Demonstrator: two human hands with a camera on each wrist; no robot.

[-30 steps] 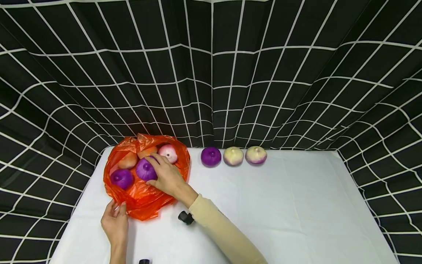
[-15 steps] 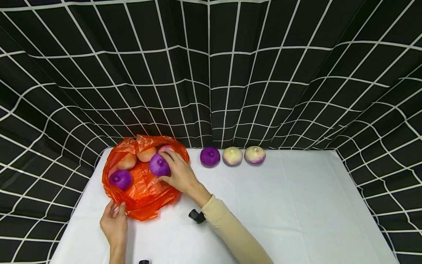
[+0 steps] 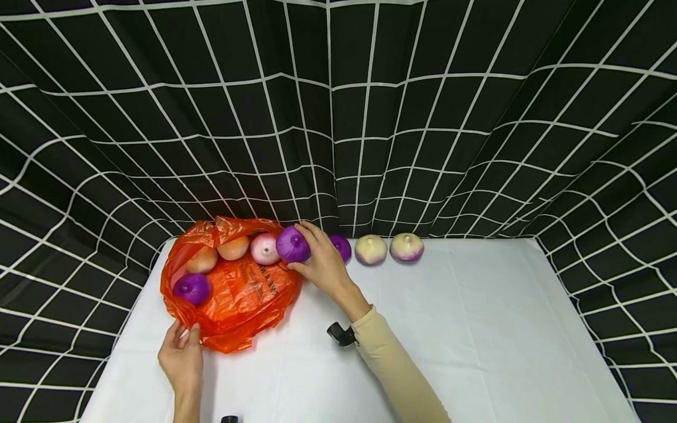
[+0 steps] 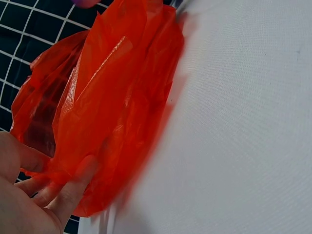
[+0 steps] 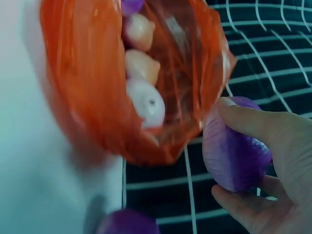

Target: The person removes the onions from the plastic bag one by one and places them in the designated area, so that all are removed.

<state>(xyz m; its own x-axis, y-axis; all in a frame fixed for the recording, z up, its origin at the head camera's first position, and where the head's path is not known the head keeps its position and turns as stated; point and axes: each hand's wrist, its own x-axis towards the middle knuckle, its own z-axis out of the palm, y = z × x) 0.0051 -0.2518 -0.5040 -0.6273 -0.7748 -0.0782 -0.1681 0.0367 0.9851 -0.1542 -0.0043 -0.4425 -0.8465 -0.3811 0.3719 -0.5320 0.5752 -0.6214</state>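
Observation:
My right hand (image 3: 327, 264) grips a purple onion (image 3: 292, 244) at the right rim of an orange-red plastic bag (image 3: 238, 329). In the right wrist view the onion (image 5: 234, 151) is held between thumb and fingers, just outside the bag's mouth. My left hand (image 3: 182, 355) pinches the bag's near left edge; in the left wrist view its fingers (image 4: 73, 195) lie against the thin plastic. Inside the bag sit another purple onion (image 3: 192, 288), two orange-tan onions (image 3: 233, 248) and a pinkish-white onion (image 3: 264, 249).
Along the table's back edge stand a purple onion (image 3: 341, 249), partly behind my right hand, and two pale onions with purple bases (image 3: 371, 250). A black grid-patterned curtain (image 3: 338, 117) rises behind the white table (image 3: 476, 329). A small black device (image 3: 340, 334) shows beside my right wrist.
My right hand has moved to the right with the purple onion, from above the bag's middle to its right rim. My left hand keeps its hold on the bag's edge.

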